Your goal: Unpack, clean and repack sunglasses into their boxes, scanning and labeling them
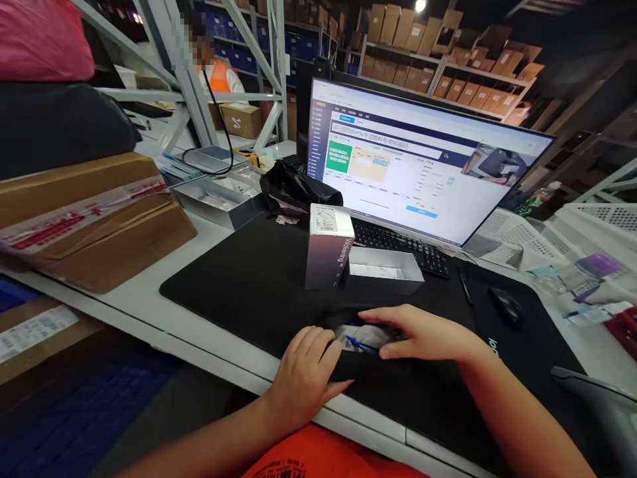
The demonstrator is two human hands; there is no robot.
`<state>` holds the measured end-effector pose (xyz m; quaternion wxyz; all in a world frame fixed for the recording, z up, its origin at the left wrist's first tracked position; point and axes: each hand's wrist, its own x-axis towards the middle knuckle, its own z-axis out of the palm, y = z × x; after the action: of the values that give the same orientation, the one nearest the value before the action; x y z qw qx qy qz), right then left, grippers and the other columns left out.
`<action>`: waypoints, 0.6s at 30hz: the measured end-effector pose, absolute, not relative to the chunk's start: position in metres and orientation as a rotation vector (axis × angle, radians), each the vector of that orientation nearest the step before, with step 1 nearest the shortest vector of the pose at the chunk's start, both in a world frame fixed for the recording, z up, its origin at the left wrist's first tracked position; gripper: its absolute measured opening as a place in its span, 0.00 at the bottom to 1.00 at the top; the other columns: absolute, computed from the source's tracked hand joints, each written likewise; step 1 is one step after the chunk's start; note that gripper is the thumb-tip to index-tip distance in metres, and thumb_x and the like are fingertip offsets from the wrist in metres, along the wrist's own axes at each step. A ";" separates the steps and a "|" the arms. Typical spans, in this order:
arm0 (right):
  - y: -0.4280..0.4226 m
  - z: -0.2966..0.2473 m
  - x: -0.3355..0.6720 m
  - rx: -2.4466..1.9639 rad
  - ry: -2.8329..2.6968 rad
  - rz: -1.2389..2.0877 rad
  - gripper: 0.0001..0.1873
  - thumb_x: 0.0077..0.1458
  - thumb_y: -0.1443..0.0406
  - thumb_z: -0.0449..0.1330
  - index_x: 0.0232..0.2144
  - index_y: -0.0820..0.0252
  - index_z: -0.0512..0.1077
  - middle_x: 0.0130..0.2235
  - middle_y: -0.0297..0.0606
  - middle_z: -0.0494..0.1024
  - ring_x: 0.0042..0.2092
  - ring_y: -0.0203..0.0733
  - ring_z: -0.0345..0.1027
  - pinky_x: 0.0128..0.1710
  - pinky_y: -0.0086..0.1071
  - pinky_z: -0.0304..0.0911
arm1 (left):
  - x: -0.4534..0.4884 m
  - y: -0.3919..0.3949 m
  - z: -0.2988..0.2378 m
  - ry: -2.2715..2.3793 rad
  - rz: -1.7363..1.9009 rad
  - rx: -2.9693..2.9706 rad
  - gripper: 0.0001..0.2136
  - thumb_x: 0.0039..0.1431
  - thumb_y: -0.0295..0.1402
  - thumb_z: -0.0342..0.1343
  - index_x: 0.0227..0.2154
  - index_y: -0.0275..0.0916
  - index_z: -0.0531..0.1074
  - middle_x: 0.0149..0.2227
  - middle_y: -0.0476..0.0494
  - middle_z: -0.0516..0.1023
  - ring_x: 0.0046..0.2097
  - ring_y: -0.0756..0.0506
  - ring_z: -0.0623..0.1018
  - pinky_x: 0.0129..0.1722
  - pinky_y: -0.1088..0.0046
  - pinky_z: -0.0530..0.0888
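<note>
- Head view: black pouch [367,366] low on the dark mat [239,285], close to the bench [223,354]'s front edge; outline hard to part from the mat.
- Left hand [306,372]: grip closed on the pouch's near-left rim. If it slackens, the mouth could fold shut or the pouch tip.
- Right hand [423,335]: thumb and fingers wide apart at the mouth; cannot tell whether they pinch anything.
- Blue tie [359,343] loose over grey contents [373,334]; could snag a finger and drag them out.
- A hard pull bodyward could carry the pouch over the edge.
- Upright box [326,259] beyond, beside open box [383,282]; a forward shove could topple it.
</note>
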<state>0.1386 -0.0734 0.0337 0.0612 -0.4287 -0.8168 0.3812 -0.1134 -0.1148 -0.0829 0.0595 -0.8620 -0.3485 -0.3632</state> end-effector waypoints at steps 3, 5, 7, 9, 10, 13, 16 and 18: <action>-0.100 0.035 0.152 -1.397 -2.335 0.977 0.29 0.58 0.58 0.66 0.61 0.49 0.69 0.62 0.41 0.72 0.61 0.51 0.68 0.62 0.46 0.64 | -0.116 -0.115 -0.088 -1.139 -1.144 -2.603 0.19 0.63 0.42 0.58 0.50 0.33 0.68 0.49 0.31 0.77 0.50 0.33 0.77 0.50 0.51 0.75; -0.120 0.028 0.156 -1.447 -2.323 0.871 0.27 0.59 0.57 0.66 0.60 0.47 0.70 0.62 0.41 0.72 0.63 0.52 0.66 0.64 0.48 0.62 | -0.118 -0.115 -0.091 -1.191 -1.167 -2.658 0.21 0.62 0.41 0.59 0.52 0.34 0.66 0.53 0.31 0.76 0.52 0.33 0.75 0.51 0.52 0.75; -0.135 0.018 0.157 -1.476 -2.372 0.851 0.31 0.58 0.55 0.67 0.62 0.48 0.68 0.65 0.43 0.68 0.66 0.54 0.62 0.66 0.50 0.58 | -0.119 -0.116 -0.091 -1.222 -1.185 -2.739 0.22 0.59 0.39 0.61 0.53 0.37 0.65 0.57 0.31 0.74 0.55 0.34 0.74 0.52 0.53 0.75; -0.145 0.006 0.155 -1.500 -2.455 0.853 0.41 0.54 0.54 0.70 0.66 0.50 0.63 0.68 0.46 0.62 0.69 0.56 0.54 0.68 0.54 0.53 | -0.120 -0.116 -0.089 -1.228 -1.191 -2.825 0.23 0.57 0.36 0.62 0.53 0.39 0.64 0.60 0.32 0.71 0.57 0.34 0.72 0.53 0.53 0.74; -0.148 0.001 0.152 -1.506 -2.495 0.850 0.46 0.51 0.54 0.71 0.68 0.50 0.59 0.70 0.46 0.57 0.71 0.57 0.49 0.69 0.55 0.50 | -0.120 -0.116 -0.086 -1.218 -1.183 -2.875 0.23 0.55 0.35 0.62 0.53 0.40 0.64 0.61 0.33 0.70 0.58 0.34 0.72 0.54 0.53 0.74; -0.150 -0.013 0.144 -1.460 -2.561 0.810 0.57 0.45 0.57 0.75 0.71 0.52 0.50 0.73 0.47 0.46 0.73 0.58 0.38 0.70 0.56 0.44 | -0.118 -0.114 -0.078 -1.161 -1.147 -3.007 0.23 0.53 0.31 0.62 0.52 0.42 0.64 0.65 0.35 0.66 0.58 0.36 0.71 0.56 0.53 0.73; -0.147 -0.022 0.143 -1.329 -2.521 0.795 0.52 0.47 0.62 0.72 0.70 0.53 0.54 0.73 0.47 0.48 0.73 0.56 0.37 0.70 0.56 0.46 | -0.116 -0.110 -0.073 -1.139 -1.144 -3.016 0.23 0.53 0.28 0.61 0.52 0.43 0.65 0.64 0.36 0.67 0.59 0.37 0.71 0.57 0.54 0.72; -0.146 -0.026 0.149 -1.243 -2.434 0.799 0.41 0.51 0.64 0.68 0.65 0.54 0.61 0.70 0.47 0.58 0.72 0.54 0.46 0.69 0.55 0.50 | -0.115 -0.109 -0.073 -1.139 -1.155 -2.981 0.21 0.53 0.26 0.61 0.50 0.42 0.66 0.61 0.36 0.69 0.58 0.36 0.71 0.57 0.55 0.72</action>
<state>0.1487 -0.1463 -0.0260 0.1468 -0.4318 -0.8456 0.2775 -0.1154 -0.1088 -0.0729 -0.1255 -0.8715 -0.3329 -0.3376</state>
